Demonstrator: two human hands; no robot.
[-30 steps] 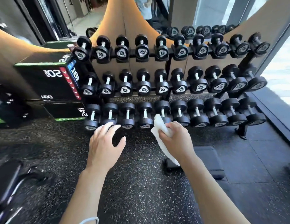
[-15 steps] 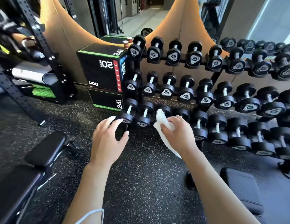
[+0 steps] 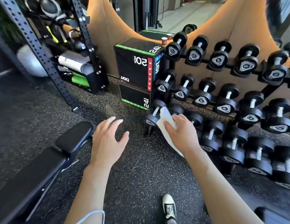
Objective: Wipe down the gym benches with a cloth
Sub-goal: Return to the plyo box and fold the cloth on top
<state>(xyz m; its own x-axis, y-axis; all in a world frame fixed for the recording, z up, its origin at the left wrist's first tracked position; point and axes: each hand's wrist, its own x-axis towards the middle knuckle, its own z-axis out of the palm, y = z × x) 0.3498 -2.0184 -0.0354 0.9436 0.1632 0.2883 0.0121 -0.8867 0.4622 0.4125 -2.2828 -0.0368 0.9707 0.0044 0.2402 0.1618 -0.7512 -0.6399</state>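
Observation:
A black padded gym bench (image 3: pixel 37 168) lies at the lower left, its narrow headrest pad (image 3: pixel 74 136) pointing toward the middle of the floor. My right hand (image 3: pixel 181 135) is closed on a white cloth (image 3: pixel 165 120), which hangs below the palm, in front of the dumbbell rack's bottom row. My left hand (image 3: pixel 107 139) hovers open, fingers spread, just right of the headrest pad and apart from it. Neither hand touches the bench.
A three-tier rack of black dumbbells (image 3: pixel 222 88) fills the right side. Two stacked black plyo boxes (image 3: pixel 136 75) stand left of it. A perforated steel rack upright (image 3: pixel 44 54) slants at the upper left. My shoe (image 3: pixel 169 207) rests on the speckled rubber floor (image 3: pixel 141 183).
The view has swung left: the dumbbell rack slid to the right and the bench came into sight at the lower left. Both hands keep their pose, the right still holding the cloth.

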